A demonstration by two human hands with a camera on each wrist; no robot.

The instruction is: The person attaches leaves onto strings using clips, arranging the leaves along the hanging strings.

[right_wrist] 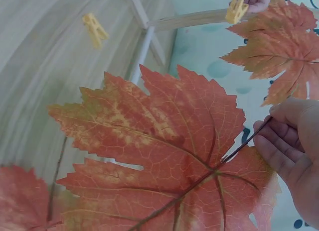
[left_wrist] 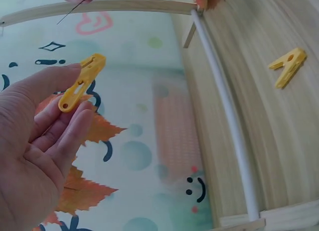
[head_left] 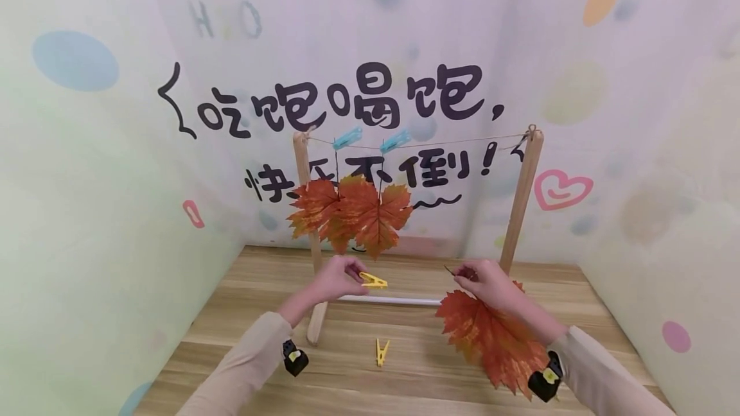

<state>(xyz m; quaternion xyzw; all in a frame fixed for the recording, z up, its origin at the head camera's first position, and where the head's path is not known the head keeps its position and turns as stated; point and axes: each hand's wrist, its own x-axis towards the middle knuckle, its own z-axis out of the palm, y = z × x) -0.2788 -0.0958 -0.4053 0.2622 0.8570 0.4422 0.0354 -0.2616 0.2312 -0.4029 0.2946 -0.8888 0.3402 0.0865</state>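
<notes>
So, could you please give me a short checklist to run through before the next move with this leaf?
1. Left hand has the yellow clip pinched: ok.
2. Right hand has the leaf by its stem: ok.
3. Room on the string to the right of the blue clips: ok.
4. Stem up at the string: not ok, it is well below.
5. Spare yellow clip on the tabletop: ok.
6. Clip's spring strength: cannot tell.
</notes>
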